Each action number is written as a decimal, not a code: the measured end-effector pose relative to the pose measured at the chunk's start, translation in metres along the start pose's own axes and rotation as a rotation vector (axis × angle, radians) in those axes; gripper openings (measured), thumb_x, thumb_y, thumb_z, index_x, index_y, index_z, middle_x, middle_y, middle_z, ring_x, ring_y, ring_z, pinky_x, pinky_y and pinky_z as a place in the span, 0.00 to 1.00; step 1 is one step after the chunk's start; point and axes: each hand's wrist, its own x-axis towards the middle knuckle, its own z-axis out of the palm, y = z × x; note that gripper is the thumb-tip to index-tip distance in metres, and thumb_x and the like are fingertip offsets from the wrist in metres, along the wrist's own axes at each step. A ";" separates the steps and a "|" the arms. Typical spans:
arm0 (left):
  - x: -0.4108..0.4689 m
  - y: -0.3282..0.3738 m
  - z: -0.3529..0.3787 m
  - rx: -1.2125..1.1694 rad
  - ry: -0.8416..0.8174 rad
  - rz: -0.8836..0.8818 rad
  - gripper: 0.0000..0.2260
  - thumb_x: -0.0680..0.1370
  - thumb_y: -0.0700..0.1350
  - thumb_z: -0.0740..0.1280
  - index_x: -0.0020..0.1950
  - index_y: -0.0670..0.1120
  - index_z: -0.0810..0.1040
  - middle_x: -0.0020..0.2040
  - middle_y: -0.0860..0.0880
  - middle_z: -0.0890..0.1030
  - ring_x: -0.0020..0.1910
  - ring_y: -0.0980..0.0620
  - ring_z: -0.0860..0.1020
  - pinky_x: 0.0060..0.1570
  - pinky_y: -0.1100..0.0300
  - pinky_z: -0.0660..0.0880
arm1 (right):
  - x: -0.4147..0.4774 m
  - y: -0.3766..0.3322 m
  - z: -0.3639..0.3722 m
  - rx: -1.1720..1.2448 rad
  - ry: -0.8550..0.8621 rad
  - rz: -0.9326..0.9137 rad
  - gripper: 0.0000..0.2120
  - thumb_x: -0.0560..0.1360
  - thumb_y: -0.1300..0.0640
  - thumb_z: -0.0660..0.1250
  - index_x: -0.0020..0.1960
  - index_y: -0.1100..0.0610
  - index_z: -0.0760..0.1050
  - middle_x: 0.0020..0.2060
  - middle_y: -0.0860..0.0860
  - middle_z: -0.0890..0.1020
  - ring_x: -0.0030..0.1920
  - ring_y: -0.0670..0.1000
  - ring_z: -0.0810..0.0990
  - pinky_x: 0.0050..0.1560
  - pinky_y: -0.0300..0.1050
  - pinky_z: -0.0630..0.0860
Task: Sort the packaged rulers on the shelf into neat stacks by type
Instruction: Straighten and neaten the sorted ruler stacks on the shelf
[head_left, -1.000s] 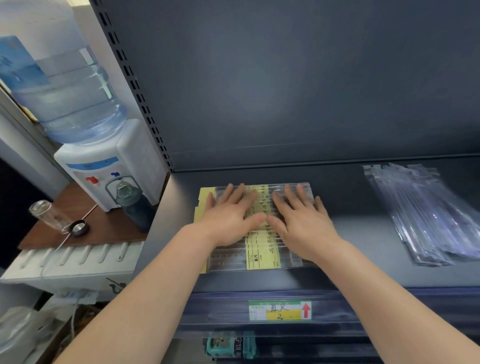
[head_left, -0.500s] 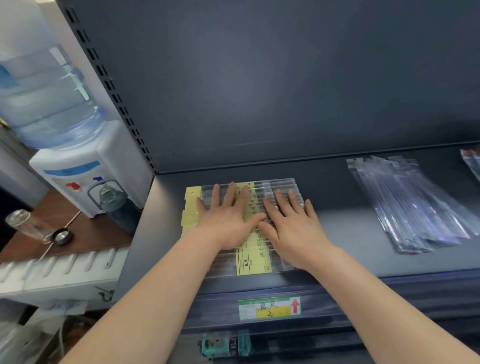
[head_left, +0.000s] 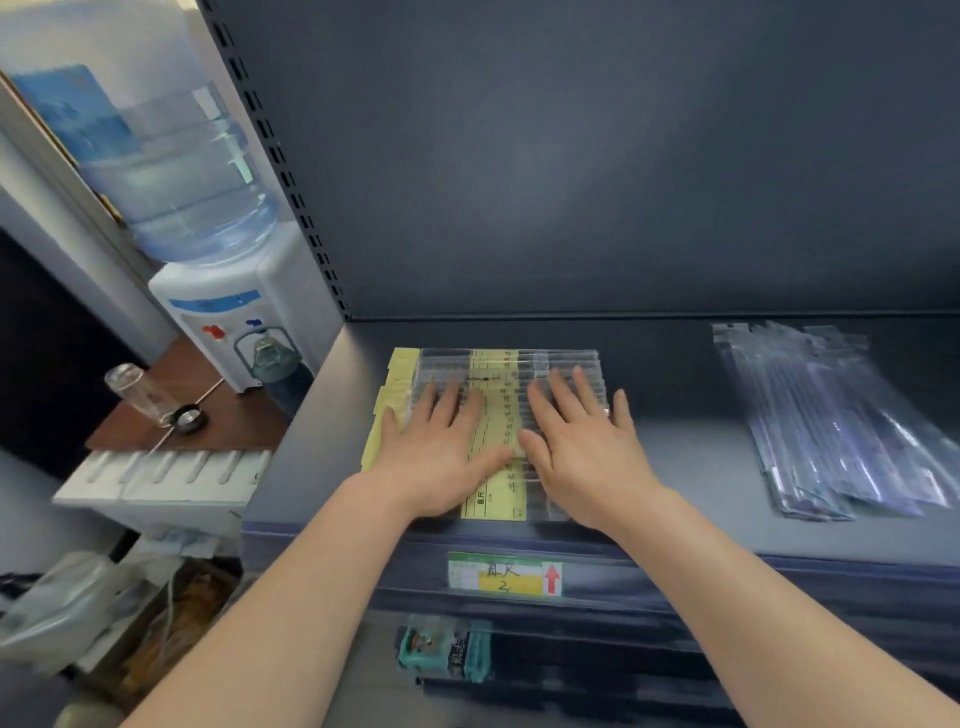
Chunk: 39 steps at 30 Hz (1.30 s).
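A stack of clear rulers with yellow paper labels (head_left: 498, 374) lies at the left of the dark shelf (head_left: 685, 467), its rows lined up side by side. My left hand (head_left: 436, 452) rests flat on its left half, fingers straight. My right hand (head_left: 582, 441) lies flat on its right half, fingers spread. The two thumbs nearly meet over the yellow label strip. A second pile of rulers in clear purple-tinted sleeves (head_left: 836, 421) sits fanned and uneven at the right of the shelf, well away from both hands.
A price label with a red arrow (head_left: 504, 574) is fixed on the shelf's front edge. A teal package (head_left: 447, 649) shows on the level below. Left of the shelf upright stand a water dispenser (head_left: 228, 291) and a glass bottle (head_left: 140, 395) on a wooden top.
Both hands stay flat on the yellow-labelled stack; the right hand's fingers have spread a little wider. The view has shifted slightly.
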 end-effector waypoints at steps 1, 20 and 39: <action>-0.003 0.000 0.002 -0.005 -0.005 0.000 0.36 0.77 0.70 0.45 0.80 0.53 0.40 0.80 0.51 0.39 0.79 0.49 0.37 0.74 0.35 0.41 | -0.002 0.000 0.001 -0.002 -0.027 -0.012 0.28 0.82 0.42 0.40 0.79 0.51 0.43 0.79 0.50 0.43 0.77 0.53 0.36 0.75 0.62 0.38; -0.037 0.007 0.007 -0.120 0.068 0.175 0.29 0.84 0.57 0.50 0.81 0.50 0.43 0.81 0.48 0.43 0.79 0.48 0.41 0.76 0.40 0.45 | -0.063 -0.012 0.004 0.101 0.019 0.129 0.26 0.83 0.46 0.45 0.79 0.52 0.50 0.79 0.51 0.48 0.78 0.53 0.41 0.76 0.60 0.45; -0.047 0.101 -0.029 -0.253 0.106 0.422 0.19 0.81 0.54 0.61 0.71 0.53 0.71 0.71 0.53 0.72 0.70 0.51 0.70 0.67 0.51 0.68 | -0.147 0.053 -0.038 0.058 0.234 0.366 0.14 0.81 0.50 0.58 0.64 0.45 0.75 0.61 0.44 0.79 0.62 0.49 0.75 0.55 0.48 0.75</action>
